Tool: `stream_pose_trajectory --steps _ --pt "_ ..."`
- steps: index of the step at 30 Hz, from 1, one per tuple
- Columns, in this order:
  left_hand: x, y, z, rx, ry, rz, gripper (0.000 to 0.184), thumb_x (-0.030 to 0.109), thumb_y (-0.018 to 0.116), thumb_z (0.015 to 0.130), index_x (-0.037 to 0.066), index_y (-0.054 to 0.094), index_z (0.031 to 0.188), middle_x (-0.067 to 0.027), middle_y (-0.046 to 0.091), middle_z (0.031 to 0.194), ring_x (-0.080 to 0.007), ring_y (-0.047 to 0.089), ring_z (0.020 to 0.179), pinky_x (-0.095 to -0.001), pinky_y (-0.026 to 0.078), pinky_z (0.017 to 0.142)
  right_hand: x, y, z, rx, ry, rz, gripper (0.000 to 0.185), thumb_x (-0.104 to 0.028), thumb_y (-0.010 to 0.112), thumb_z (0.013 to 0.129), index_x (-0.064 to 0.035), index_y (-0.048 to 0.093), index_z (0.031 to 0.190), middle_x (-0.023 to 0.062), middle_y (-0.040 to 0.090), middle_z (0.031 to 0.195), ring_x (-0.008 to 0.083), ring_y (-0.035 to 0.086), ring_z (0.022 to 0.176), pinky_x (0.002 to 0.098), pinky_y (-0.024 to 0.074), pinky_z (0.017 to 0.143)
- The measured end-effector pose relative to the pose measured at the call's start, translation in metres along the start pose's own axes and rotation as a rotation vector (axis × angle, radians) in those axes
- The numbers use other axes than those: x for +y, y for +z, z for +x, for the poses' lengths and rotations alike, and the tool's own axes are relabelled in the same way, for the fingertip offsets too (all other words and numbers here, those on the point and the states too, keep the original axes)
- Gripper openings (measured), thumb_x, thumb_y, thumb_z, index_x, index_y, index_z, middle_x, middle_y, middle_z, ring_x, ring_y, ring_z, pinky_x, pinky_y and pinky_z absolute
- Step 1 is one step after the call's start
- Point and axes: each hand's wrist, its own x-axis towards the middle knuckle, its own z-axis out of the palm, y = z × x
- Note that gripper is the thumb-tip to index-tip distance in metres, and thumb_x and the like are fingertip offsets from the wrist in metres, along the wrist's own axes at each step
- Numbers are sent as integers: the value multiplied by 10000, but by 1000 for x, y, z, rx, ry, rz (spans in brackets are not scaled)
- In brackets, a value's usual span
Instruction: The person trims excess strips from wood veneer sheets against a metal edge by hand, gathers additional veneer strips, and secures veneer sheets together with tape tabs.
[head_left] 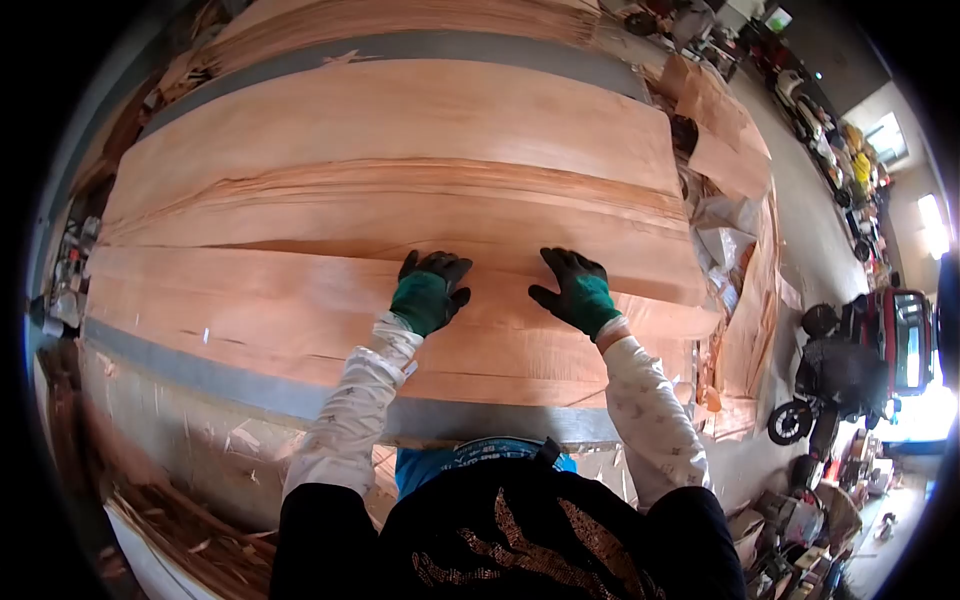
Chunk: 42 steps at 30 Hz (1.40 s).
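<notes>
Both my hands wear green gloves with dark fingers and rest on large, thin sheets of wood veneer (pixel 250 300) laid across a grey-topped table. My left hand (pixel 430 290) lies with its fingers spread at the upper edge of the near sheet. My right hand (pixel 575 290) presses beside it, fingers apart and thumb pointing inward. Beyond my fingers, another veneer sheet (pixel 400 110) stretches to the far side, with a band of layered edges (pixel 420 178) running along its near side. Neither hand grips anything.
The grey table edge (pixel 230 372) runs close to my body. Torn veneer pieces (pixel 725 140) and clear plastic (pixel 722 245) are heaped at the right end. More veneer (pixel 420 20) lies beyond the table. Scraps (pixel 190 530) cover the lower left floor; vehicles (pixel 860 350) stand far right.
</notes>
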Motion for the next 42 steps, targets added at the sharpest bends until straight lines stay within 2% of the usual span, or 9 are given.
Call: stream_pose_trajectory --steps 4,7,9,13,17,28,31,36,42 --pt "7 -2 -10 157 33 74 519 313 668 796 130 563 1270 -120 608 1151 -320 544 1091 -572 295 1055 4 12 -12 87 -179 19 461 -347 682 801 -100 623 1186 148 663 1087 339 615 1001 479 442 869" --pt "22 -16 -2 -73 -64 165 463 232 647 788 154 590 1240 -91 635 1058 -287 567 1049 -561 278 1082 -1 -13 -26 -49 -222 -86 368 -228 681 788 -127 646 1140 121 666 920 319 616 825 471 440 718" --pt "28 -21 -5 -86 -30 253 207 184 635 727 193 649 933 -48 631 849 -258 609 900 -519 342 1044 -4 -28 -36 40 -356 -119 270 -167 668 775 -126 685 1041 91 633 773 304 596 713 449 414 630" --pt "48 -34 -57 -67 17 205 74 181 645 684 220 583 698 -16 593 721 -247 611 778 -457 418 954 -24 -28 -79 10 -347 269 200 -77 624 704 -126 714 876 38 579 620 265 571 607 417 395 565" --pt "58 -18 -98 -154 -29 141 78 193 656 678 219 601 728 -22 610 771 -244 613 810 -436 431 917 -32 -12 -104 -128 -371 161 347 -23 621 602 -83 725 928 60 637 672 252 617 636 401 447 577" --pt "67 47 -109 -179 -78 42 68 195 645 709 157 682 751 -103 668 777 -295 654 768 -472 495 761 -15 -1 -155 -278 -212 182 364 -131 648 726 -140 698 1086 95 691 1082 307 649 973 441 507 838" --pt "66 15 -109 -211 -68 -118 199 265 618 785 67 608 763 -174 650 818 -380 609 764 -513 466 750 -26 -16 -155 -276 -105 171 331 -121 623 755 -131 687 1079 93 680 1060 314 642 938 445 498 779" --pt "59 14 -124 -171 -64 43 354 305 656 793 97 667 1079 -149 670 1006 -345 614 947 -489 424 887 -11 -32 -155 -113 -122 272 287 -148 618 788 -122 648 1072 81 655 1025 301 633 903 438 489 736" --pt "82 32 -122 -264 -108 139 364 258 698 763 71 672 1074 -145 674 1043 -329 631 965 -445 468 887 49 -65 -214 -55 -34 400 253 -146 617 795 -122 642 1045 93 644 1002 301 624 905 444 489 753"
